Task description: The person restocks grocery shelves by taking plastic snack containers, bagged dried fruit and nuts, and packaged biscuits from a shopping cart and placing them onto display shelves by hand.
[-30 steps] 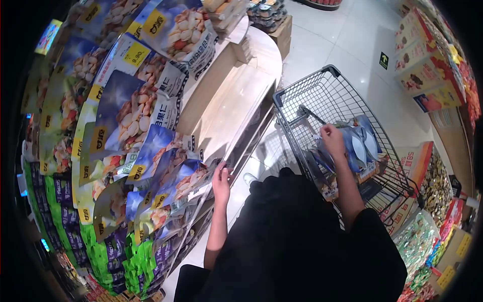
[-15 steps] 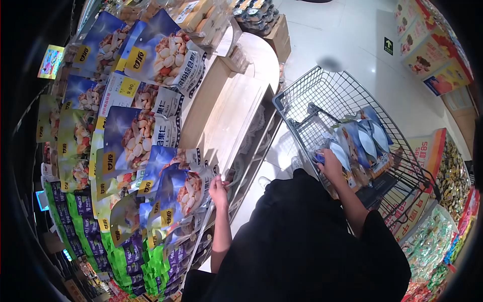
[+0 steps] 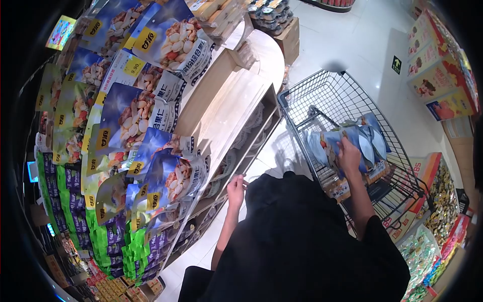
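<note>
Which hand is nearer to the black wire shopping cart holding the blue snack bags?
Right. The right hand is over the black wire shopping cart, at the blue snack bags; the left hand is outside it, beside the wooden shelf.

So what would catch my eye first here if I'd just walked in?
Probably the wall of glossy mixed-nut pouches on the left, with a yellow 9.90 price label among them. Next, right of centre, the dark wire shopping cart, where the right hand is at the blue packets inside.
</note>
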Available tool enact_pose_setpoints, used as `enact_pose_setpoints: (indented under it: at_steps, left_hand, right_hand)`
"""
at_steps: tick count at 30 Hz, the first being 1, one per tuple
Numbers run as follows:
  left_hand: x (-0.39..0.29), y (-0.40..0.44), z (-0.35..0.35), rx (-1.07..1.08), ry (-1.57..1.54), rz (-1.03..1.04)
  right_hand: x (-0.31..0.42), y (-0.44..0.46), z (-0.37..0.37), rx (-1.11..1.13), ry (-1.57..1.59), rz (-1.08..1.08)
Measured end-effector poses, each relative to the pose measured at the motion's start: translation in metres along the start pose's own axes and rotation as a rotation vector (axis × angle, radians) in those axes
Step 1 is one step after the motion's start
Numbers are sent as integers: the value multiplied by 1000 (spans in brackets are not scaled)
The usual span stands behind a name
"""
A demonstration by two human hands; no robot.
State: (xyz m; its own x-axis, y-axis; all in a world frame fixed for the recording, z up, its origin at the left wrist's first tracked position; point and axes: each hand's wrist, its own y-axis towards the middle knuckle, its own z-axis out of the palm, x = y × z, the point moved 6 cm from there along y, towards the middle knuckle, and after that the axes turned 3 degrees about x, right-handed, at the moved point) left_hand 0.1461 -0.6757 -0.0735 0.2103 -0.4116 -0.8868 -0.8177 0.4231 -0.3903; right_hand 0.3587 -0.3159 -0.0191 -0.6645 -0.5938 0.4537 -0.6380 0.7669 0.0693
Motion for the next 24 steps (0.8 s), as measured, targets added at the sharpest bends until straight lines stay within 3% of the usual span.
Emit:
enact_pose_setpoints:
  at_steps: [6,8,10,12,13,16,24]
  left_hand:
    - [-15,-11,22,55,91,42]
    - [-31,-16,35,108,141,53]
    - [-38,-15,44,141,147,75]
    - [-42,-16,51,107,130,114]
    - [-46,-15,54,106,130,154]
    - [-56,-23,56,133,193,155]
    - [-41,-28,24,11,81,92]
  right_hand:
    - [77,36,-73,-40,275,-252]
    - [91,49,-76,53,856,-121]
    - [128,57,-89,132,1033,-138]
    - [171,66,-102,92,1531,-121]
    - [195,70,-104,178,1633,-127]
    - [250,89,-83,371,1748,-223]
    - [384,111,-16,423,1966,-150]
